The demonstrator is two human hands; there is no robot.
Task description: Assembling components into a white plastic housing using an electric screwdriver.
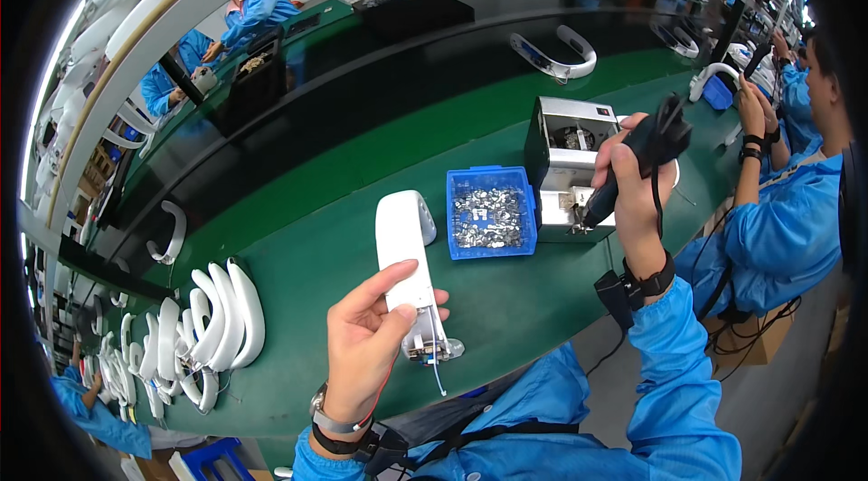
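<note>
My left hand [363,341] pinches a white curved plastic housing [400,232] above the green bench. Its lower end is open, with a small circuit board [423,351] and thin wires showing. A red wire runs down along my left wrist. My right hand [640,210] is closed round a black electric screwdriver [633,165], tilted with its tip down at the front of a metal screw feeder [562,110]. Whether a screw sits on the tip is too small to tell. Between the two hands stands a blue tray [491,253] full of small metal parts.
A row of white curved housings [244,318] lies on the left of the bench [316,246]. Beyond runs a dark conveyor belt [362,74] carrying another curved housing [579,56]. A co-worker's sleeve [778,219] is close on my right. A shelf rail [108,92] crosses the upper left.
</note>
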